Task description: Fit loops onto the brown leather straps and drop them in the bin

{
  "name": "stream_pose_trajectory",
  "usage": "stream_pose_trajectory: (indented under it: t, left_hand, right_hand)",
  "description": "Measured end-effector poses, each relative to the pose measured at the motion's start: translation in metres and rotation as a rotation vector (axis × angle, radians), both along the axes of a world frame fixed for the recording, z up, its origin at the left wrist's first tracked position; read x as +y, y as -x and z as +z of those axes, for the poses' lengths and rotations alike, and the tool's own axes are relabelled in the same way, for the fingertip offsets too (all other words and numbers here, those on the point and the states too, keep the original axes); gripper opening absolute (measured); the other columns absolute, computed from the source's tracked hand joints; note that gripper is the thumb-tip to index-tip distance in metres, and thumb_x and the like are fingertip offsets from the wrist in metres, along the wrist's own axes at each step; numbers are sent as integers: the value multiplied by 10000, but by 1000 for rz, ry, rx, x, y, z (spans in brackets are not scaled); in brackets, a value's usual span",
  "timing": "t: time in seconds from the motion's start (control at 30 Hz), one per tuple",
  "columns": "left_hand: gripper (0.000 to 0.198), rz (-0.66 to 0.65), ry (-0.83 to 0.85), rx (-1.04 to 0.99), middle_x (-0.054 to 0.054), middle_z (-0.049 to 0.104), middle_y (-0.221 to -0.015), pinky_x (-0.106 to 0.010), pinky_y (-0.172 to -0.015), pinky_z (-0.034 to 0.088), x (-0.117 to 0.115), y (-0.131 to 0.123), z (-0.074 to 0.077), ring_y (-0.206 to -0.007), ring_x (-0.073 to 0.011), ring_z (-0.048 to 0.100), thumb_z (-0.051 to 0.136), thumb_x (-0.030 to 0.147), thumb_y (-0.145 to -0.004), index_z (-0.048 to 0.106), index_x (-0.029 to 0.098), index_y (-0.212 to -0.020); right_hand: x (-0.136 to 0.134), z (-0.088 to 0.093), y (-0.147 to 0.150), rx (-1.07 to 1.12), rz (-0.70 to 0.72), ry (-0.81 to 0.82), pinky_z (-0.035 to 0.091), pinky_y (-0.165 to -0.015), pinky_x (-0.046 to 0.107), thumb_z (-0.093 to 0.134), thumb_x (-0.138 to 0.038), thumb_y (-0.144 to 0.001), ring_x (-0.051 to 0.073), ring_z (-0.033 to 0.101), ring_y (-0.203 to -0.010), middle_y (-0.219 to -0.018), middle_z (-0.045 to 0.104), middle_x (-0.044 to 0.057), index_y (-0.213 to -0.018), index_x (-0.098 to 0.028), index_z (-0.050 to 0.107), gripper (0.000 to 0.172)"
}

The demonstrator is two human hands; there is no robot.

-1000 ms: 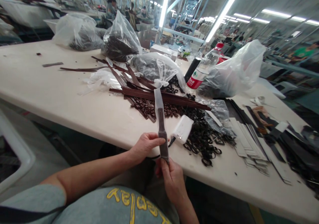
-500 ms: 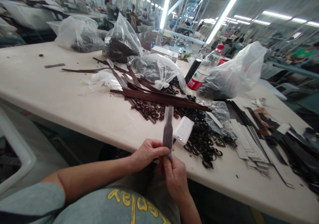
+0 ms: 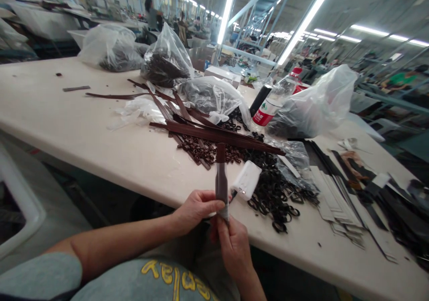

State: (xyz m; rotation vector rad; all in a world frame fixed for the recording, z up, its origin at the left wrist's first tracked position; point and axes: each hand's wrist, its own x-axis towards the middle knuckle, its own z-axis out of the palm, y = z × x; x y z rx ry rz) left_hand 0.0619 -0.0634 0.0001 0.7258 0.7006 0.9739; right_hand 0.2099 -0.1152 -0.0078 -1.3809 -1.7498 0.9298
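My left hand [image 3: 203, 206] pinches a flat brown strap [image 3: 221, 180] between thumb and fingers. A thin clear plastic film covers the strap's lower part, and its dark brown upper end is bare. Just below, my right hand [image 3: 232, 236] is closed on the strap's lower end and the film there. The strap stands upright in front of the table's near edge. Beyond its tip lie a bundle of long brown strips [image 3: 214, 133] and a heap of small brown loops [image 3: 197, 149]. A white plastic-cased device [image 3: 247, 180] is just right of the strap.
Black loops [image 3: 273, 198] are heaped on the right of the table [image 3: 67, 118]. Farther right lie pale flat strips [image 3: 330, 198]. Clear bags [image 3: 167, 60] of dark pieces and a red-capped bottle [image 3: 273, 100] stand behind. People are at work in the background.
The film has slid down the strap, so its brown upper end now shows bare. Both hands and the strap have shifted slightly left in view, the right hand a little lower.
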Motion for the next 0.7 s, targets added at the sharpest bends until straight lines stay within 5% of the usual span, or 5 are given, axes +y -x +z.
stream_pose_trajectory:
  t: [0.13, 0.4, 0.53, 0.7]
  left_hand:
    - [461, 218, -47, -91, -113, 741, -1014, -286, -846, 502, 25, 6, 15, -918, -225, 650, 912, 474, -640, 796, 146, -943]
    - [459, 123, 14, 17, -113, 753, -868, -288, -770, 481, 11, 5, -4, -792, -215, 638, 877, 524, -676, 812, 133, -908]
    - [389, 148, -117, 115, -86, 750, -913, -319, -847, 476, 10, 13, 3, -861, -237, 637, 866, 458, -700, 811, 163, -948]
    - [372, -17, -252, 174, -98, 730, -914, -331, -767, 506, 8, 15, 9, -796, -241, 647, 849, 493, -702, 809, 148, -833]
  right_hand:
    - [-1, -1, -1, 15, 43, 71, 411, -532, 230, 382, -430, -1027, 139, 559, -510, -567, 586, 5, -802, -167, 613, 416]
    - [0, 0, 1, 25, 15, 70, 409, -516, 233, 373, -441, -1022, 144, 558, -503, -568, 590, 15, -787, -169, 609, 430]
    - [2, 8, -5, 42, 59, 112, 460, -590, 236, 440, -408, -1003, 157, 604, -616, -712, 651, 27, -971, -160, 635, 318]
    - [5, 18, -4, 94, 19, 23, 478, -638, 240, 517, -432, -970, 165, 625, -694, -783, 673, 27, -1018, -161, 620, 294]
